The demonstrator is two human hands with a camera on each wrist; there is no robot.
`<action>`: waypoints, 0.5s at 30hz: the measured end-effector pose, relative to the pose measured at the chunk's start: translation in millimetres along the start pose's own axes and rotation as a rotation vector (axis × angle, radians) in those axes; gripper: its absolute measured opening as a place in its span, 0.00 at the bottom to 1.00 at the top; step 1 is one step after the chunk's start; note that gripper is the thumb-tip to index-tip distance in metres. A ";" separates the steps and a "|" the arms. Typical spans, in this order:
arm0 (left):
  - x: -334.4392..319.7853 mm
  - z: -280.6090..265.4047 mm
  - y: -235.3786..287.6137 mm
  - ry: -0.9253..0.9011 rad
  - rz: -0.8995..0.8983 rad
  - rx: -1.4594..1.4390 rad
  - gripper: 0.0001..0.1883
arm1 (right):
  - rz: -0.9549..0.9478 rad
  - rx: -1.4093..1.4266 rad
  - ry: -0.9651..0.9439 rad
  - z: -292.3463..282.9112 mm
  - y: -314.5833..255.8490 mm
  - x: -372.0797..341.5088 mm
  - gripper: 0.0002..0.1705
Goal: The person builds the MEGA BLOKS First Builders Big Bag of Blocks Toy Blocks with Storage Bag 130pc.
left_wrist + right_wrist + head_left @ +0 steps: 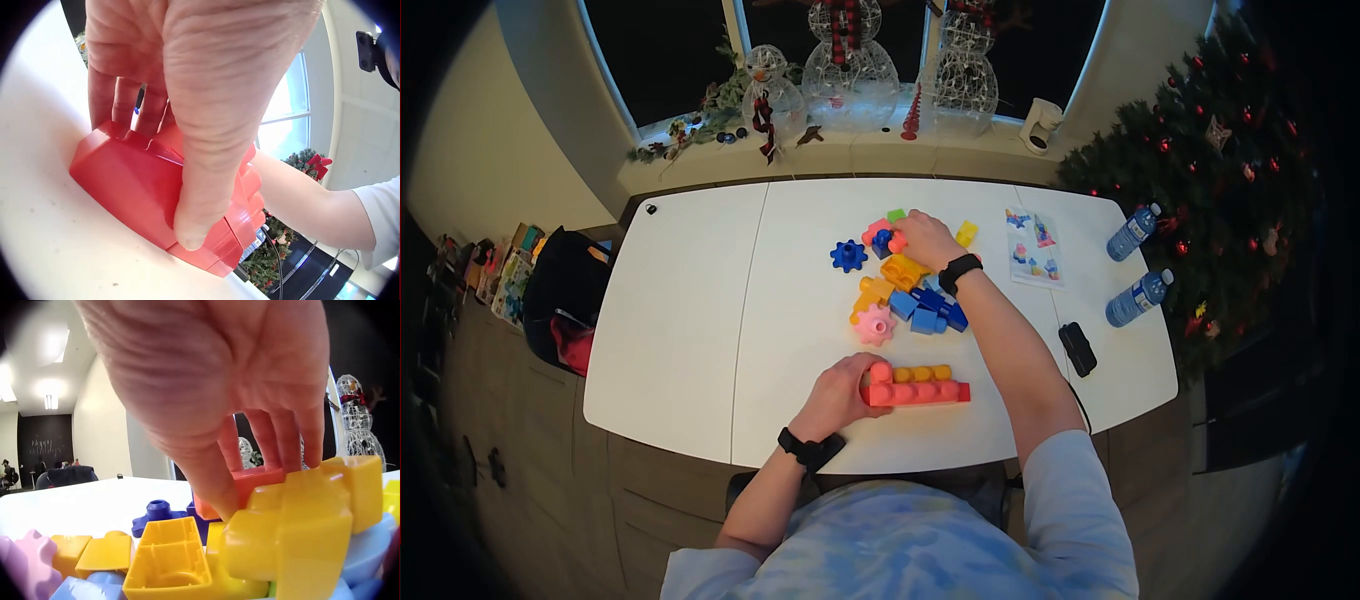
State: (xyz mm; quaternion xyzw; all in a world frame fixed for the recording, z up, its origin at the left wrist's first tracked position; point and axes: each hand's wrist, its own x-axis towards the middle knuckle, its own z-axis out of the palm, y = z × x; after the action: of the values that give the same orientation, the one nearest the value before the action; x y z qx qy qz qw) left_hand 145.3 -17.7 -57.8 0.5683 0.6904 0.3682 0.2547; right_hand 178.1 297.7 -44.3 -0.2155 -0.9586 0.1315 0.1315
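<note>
My left hand (837, 392) holds the left end of a row of joined coral-red toy bricks (920, 394) near the table's front edge. Yellow bricks (922, 373) line its far side. In the left wrist view the thumb lies along the near face of the red bricks (134, 181), with the fingers behind. My right hand (928, 240) reaches into the loose pile and pinches a red-orange brick (253, 481) between thumb and fingers. Close about it are a dark blue gear (849, 256), yellow bricks (903, 270) and a green brick (896, 215).
A pink gear (874, 325) and several blue bricks (927, 320) lie between the hands. To the right are a picture sheet (1034, 247), a black case (1078, 349) and two water bottles (1140, 297). A decorated tree (1200, 180) stands beyond the table's right edge.
</note>
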 end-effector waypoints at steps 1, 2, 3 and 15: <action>0.6 -0.8 1.0 -0.007 -0.008 0.007 0.33 | -0.003 -0.025 0.003 2.0 -0.9 0.8 0.18; 0.9 -0.9 1.4 -0.015 -0.016 0.014 0.33 | -0.005 -0.050 0.006 4.2 -1.5 -0.4 0.15; 0.9 -0.6 1.2 -0.019 -0.019 0.007 0.33 | -0.002 -0.051 -0.002 6.0 -1.5 -3.1 0.15; -0.5 -0.6 1.5 -0.003 -0.030 -0.002 0.34 | 0.023 0.600 -0.078 -63.1 -79.1 -144.5 0.21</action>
State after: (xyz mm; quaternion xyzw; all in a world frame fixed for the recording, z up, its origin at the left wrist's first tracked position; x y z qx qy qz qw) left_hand 145.8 -18.2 -56.3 0.5582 0.6982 0.3639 0.2618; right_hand 293.6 176.3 10.6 -0.1725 -0.8789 0.4184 0.1508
